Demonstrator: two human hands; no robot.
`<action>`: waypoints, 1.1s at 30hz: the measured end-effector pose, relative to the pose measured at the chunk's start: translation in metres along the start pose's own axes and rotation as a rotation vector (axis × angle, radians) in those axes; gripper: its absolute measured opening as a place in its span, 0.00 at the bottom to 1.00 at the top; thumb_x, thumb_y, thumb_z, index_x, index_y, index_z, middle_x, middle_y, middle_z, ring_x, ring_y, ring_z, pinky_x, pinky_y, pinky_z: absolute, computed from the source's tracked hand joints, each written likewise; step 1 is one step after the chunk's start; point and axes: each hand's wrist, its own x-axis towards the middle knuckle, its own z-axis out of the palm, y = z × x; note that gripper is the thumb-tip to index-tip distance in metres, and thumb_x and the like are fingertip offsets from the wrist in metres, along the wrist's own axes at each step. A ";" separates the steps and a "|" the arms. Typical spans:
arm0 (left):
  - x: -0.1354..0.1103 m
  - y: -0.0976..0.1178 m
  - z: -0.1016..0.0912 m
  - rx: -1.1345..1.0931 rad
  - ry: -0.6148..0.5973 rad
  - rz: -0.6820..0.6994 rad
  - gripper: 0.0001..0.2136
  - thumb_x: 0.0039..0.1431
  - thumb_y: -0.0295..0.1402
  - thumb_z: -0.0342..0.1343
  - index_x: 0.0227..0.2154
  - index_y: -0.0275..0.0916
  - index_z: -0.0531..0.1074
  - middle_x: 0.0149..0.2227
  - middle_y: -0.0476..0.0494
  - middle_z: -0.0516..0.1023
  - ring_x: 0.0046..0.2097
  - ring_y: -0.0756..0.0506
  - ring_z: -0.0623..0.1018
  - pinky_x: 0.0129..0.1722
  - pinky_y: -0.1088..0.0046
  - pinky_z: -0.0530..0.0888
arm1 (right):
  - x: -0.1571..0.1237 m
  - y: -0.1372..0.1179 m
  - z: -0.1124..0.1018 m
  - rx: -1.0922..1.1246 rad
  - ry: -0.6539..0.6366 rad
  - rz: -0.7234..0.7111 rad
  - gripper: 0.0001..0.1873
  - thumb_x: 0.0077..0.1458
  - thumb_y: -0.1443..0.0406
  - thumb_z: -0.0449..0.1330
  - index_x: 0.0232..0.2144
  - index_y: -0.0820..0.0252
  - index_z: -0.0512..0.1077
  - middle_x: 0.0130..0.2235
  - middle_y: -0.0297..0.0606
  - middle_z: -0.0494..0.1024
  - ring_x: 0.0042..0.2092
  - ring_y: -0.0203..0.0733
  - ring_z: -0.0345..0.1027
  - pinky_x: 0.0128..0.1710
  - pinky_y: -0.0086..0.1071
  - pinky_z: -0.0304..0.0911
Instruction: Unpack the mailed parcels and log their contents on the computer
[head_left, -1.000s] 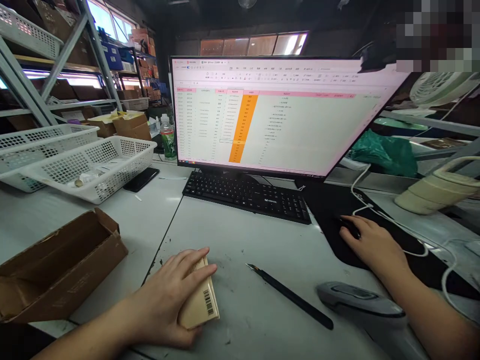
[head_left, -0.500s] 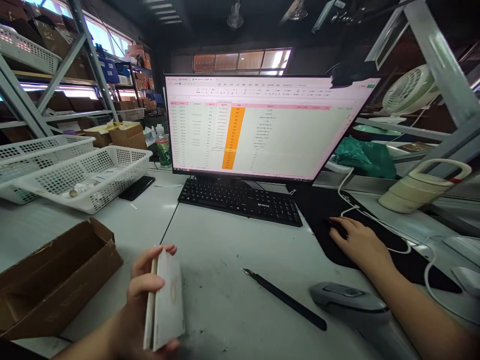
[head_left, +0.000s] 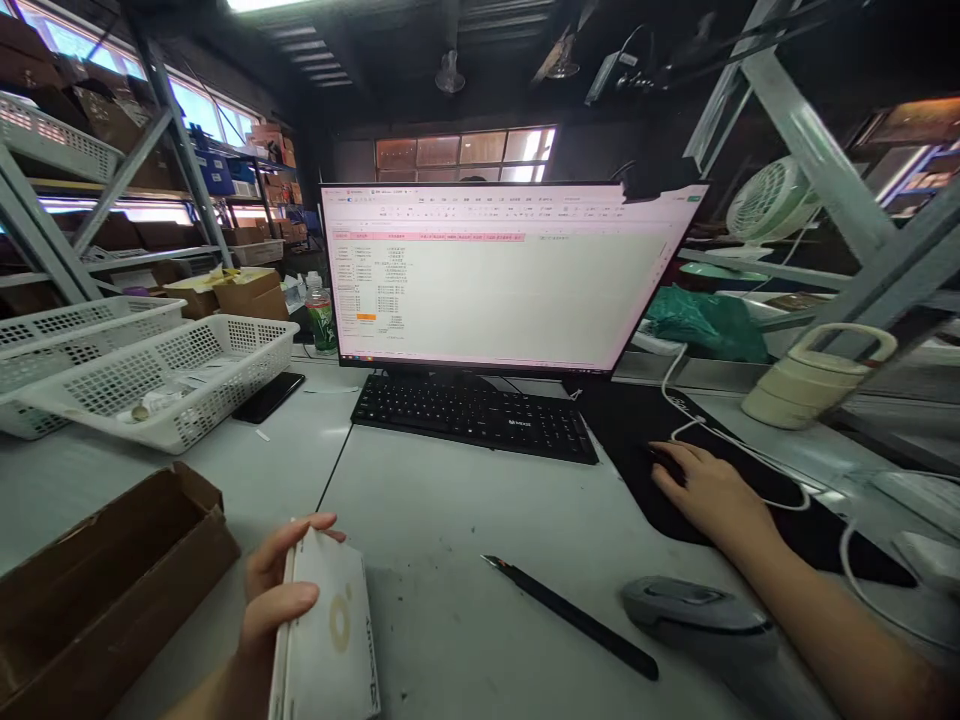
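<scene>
My left hand [head_left: 274, 590] is closed round a flat white box [head_left: 330, 630] with a gold ring mark, held up on edge above the near part of the grey table [head_left: 450, 520]. My right hand [head_left: 712, 495] rests curled over a dark mouse [head_left: 664, 462] on the black mouse mat [head_left: 645, 420] at the right. In front of me stands a wide monitor [head_left: 502, 275] with a spreadsheet on it, and a black keyboard [head_left: 472, 412] lies below it.
An open brown cardboard box [head_left: 97, 590] lies at the near left. White perforated baskets [head_left: 172, 385] and a black phone [head_left: 268, 397] are further left. A black pen [head_left: 570, 615] and a grey barcode scanner [head_left: 697, 620] lie between my hands. Rolls of tape [head_left: 817, 375] sit at right.
My left hand lifted the box off the table and turned it, so its white face now shows. The spreadsheet on the monitor changed to a view with fewer rows. My right hand stayed on the mouse.
</scene>
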 end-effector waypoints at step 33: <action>-0.001 -0.016 0.003 0.010 -0.210 -0.007 0.32 0.62 0.43 0.63 0.62 0.69 0.52 0.66 0.45 0.57 0.62 0.33 0.71 0.54 0.44 0.78 | 0.015 0.019 0.016 0.056 -0.013 -0.009 0.32 0.55 0.47 0.45 0.53 0.54 0.73 0.55 0.48 0.76 0.52 0.61 0.71 0.52 0.52 0.68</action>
